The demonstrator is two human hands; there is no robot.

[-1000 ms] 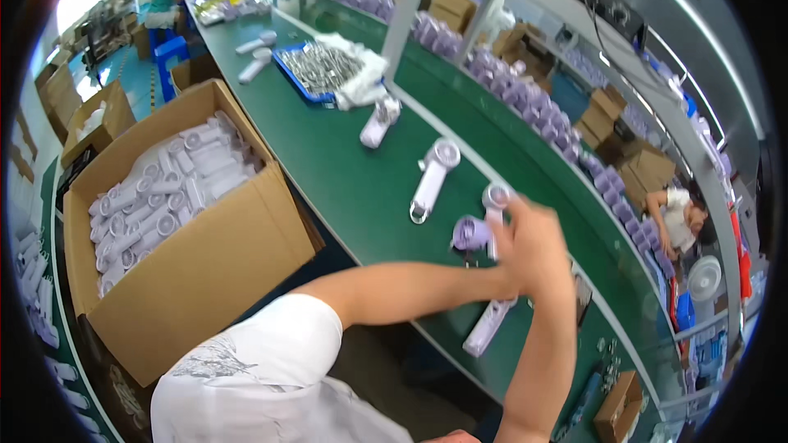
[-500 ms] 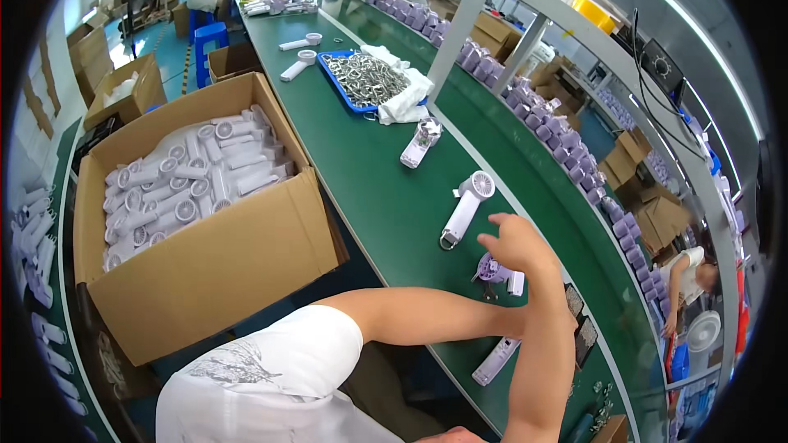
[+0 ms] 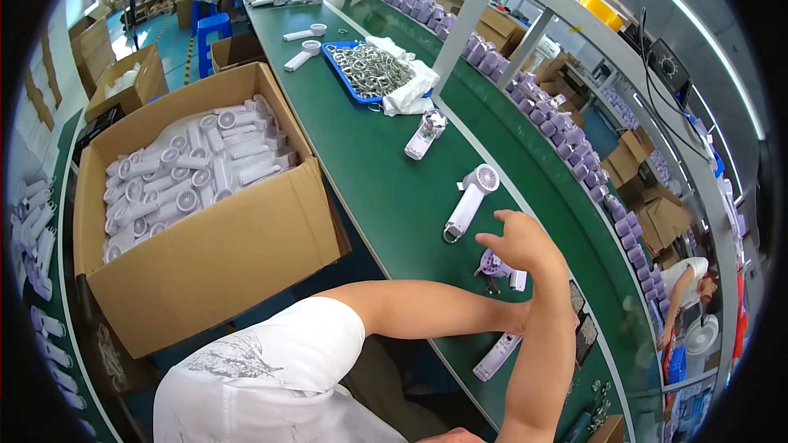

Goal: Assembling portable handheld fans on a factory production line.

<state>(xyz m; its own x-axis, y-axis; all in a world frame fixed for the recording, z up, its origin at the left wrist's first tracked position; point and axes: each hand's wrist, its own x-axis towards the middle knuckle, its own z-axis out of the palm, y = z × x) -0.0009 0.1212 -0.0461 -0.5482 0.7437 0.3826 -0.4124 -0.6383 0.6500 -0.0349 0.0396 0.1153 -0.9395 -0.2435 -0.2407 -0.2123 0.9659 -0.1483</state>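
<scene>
My right hand (image 3: 529,244) hovers above the green bench, thumb and forefinger stretched apart. I see nothing between them; its other fingers are hidden. Just below it lies an opened purple fan head (image 3: 492,263) with dark wires and a small white block (image 3: 518,280). Reaching across from the left, my left hand (image 3: 519,318) passes behind my right forearm, which hides its fingers. Close to it is a pale handle-shaped part (image 3: 497,357), its upper end covered by the arm. A whole white handheld fan (image 3: 469,203) with a metal ring lies beyond my right hand.
On my left stands a big carton (image 3: 213,271) of bagged fans. Farther up the bench are another fan part (image 3: 425,134), a blue tray (image 3: 359,98) of metal rings and a white cloth (image 3: 413,90). Purple parts (image 3: 566,141) line the right side, near a metal post (image 3: 472,29).
The whole view has shifted slightly. Both my arms keep almost the same pose, and the parts on the bench stay where they were.
</scene>
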